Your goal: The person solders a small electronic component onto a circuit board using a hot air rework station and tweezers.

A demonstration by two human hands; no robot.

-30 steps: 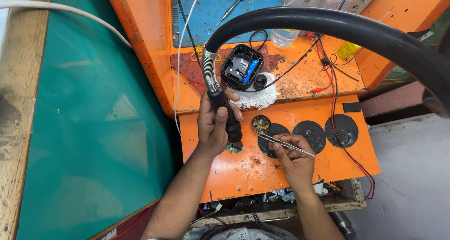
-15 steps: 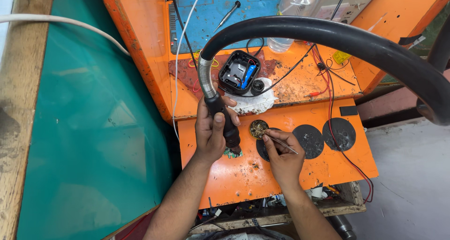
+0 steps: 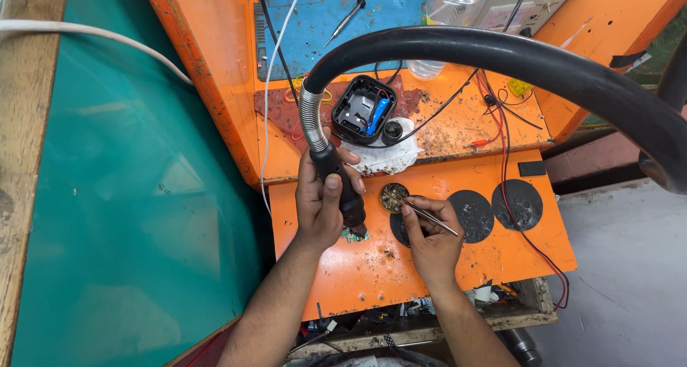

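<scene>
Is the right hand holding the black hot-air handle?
No: the right hand holds thin metal tweezers, while the left hand grips the hot-air handle.

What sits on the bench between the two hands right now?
In the head view, between the left hand gripping the hot-air nozzle handle and the right hand holding tweezers, lies a small round tin on the orange bench.

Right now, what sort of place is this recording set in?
Most likely an electronics repair bench. The left hand grips a hot-air wand on a thick hose, the right hand holds tweezers, and an opened black device lies among loose wires.
</scene>
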